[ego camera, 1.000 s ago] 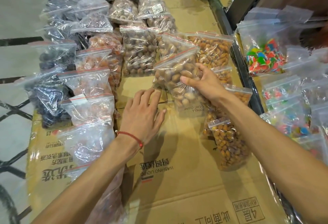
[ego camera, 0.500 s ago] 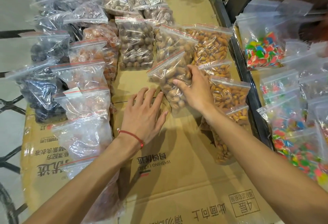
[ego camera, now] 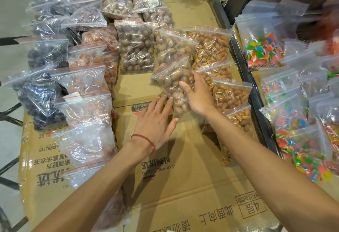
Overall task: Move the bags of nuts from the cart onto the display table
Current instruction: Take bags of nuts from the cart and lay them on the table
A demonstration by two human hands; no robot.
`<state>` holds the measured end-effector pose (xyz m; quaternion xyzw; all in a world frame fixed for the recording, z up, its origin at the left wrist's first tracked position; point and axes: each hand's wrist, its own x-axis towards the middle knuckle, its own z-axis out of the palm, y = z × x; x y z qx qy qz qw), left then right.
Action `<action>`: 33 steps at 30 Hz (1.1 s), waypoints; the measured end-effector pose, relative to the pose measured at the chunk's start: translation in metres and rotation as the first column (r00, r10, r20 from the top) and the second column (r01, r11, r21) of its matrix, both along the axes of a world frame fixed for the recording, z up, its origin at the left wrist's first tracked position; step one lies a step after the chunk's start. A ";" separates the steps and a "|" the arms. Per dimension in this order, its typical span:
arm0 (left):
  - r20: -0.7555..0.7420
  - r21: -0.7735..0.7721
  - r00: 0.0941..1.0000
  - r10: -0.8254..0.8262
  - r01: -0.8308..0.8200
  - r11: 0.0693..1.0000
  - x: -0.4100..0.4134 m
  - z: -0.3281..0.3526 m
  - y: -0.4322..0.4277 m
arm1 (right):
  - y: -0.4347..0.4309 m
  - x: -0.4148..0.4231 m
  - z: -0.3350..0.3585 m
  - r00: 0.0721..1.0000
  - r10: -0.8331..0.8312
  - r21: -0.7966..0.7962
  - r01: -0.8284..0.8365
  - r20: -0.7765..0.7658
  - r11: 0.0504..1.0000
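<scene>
the right hand (ego camera: 197, 97) grips a zip bag of large brown nuts (ego camera: 172, 79), thumb across its front and fingers curled round its far side. the left hand (ego camera: 156, 123) lies flat beside it on the cardboard sheet (ego camera: 183, 167), fingers straight and spread. its fingertips reach the bag's lower corner, though i cannot tell if they touch it. the bag sits low on the cardboard and overlaps a like bag (ego camera: 174, 42) just beyond the right hand. bags of almonds (ego camera: 231, 94) line up to the right of that hand. this looks like the setting-down step. next, the bag needs laying flat in its row and releasing without nudging its neighbours.
</scene>
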<state>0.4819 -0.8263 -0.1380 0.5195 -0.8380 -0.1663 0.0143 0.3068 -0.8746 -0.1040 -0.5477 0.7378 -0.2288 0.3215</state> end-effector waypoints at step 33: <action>-0.485 0.161 0.788 0.379 -0.346 0.924 -0.029 0.027 0.017 | 0.073 -0.035 0.056 0.951 0.070 -0.188 -0.131 -0.301 0.974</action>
